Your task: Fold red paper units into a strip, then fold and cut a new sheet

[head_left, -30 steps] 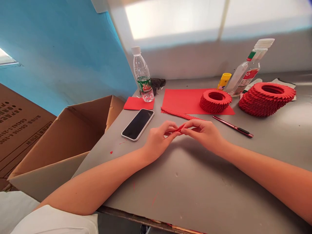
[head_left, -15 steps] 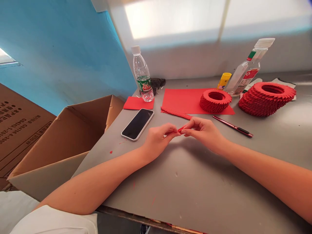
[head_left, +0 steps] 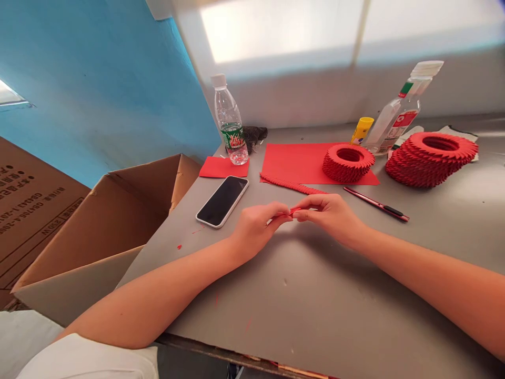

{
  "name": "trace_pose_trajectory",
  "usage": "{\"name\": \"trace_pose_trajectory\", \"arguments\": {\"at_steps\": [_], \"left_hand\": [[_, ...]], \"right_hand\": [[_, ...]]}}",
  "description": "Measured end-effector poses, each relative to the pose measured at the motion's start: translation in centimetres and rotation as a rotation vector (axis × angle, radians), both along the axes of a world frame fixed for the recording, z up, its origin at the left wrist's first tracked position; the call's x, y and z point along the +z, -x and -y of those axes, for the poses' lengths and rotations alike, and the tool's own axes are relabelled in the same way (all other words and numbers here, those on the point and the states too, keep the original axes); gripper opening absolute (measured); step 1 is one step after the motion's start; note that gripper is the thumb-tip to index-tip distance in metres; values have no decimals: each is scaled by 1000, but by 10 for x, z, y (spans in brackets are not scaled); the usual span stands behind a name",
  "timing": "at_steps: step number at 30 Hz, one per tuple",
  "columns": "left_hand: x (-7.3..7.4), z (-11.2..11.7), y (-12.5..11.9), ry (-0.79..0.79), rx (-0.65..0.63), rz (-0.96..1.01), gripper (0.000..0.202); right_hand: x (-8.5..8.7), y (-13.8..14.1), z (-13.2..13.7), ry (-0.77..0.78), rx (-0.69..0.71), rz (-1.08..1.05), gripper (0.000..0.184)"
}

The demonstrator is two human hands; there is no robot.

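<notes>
Around the middle of the worktop (head_left: 323,316), well in from the left and near edges, both hands are working at one small red piece (head_left: 294,211). Left hand (head_left: 254,229) is pinching its left side between thumb and fingers; right hand (head_left: 333,213) is gripping the other side the same way. Piece is probably needing fingertips only because it's tiny and thin; forearms are lying low over the worktop, likely for steadiness. Exact fold isn't showing, fingers are covering most of it.

Piece is sitting right between the two sets of fingertips, nearer the near edge than the red pleated strip (head_left: 290,184), which is running just beyond the hands, its right end passing behind the right hand. Small red ring (head_left: 341,172) is resting on the large red sheet (head_left: 294,160) toward the far edge; bigger red ring stack (head_left: 418,168) is standing toward the far right corner. Cutter (head_left: 376,203) is lying right of the strip, apparently within easy reach; phone (head_left: 223,201) is lying by the left edge, presumably out of the working spot.
</notes>
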State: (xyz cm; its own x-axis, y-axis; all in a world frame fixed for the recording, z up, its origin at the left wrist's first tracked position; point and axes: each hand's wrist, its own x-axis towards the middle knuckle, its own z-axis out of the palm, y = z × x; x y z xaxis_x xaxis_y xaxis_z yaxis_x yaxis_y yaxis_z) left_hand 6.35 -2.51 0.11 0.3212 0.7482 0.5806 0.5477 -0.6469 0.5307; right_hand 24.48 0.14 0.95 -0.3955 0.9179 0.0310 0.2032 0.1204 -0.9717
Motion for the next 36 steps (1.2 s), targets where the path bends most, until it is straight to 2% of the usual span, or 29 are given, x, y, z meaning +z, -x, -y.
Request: {"name": "trace_pose_trajectory", "arguments": {"at_steps": [4,11,19,25,29,36], "left_hand": [[0,0,0,25,-12,24,4],[1,2,1,173,-22,87,8],[2,2,0,227,-33,117,8],[6,2,0,278,-96,113,15],[7,-1,2,407,-54,183,28],[4,-10,7,532,5,292,29]], "right_hand": [[0,0,0,-4,2,4,15],[0,1,1,-44,0,3,17],[-1,0,-1,7,17,-31,16],[0,-2,-2,42,55,-52,15],[3,-3,-3,123,99,-53,22],[3,-7,-5,171,136,-101,29]]}}
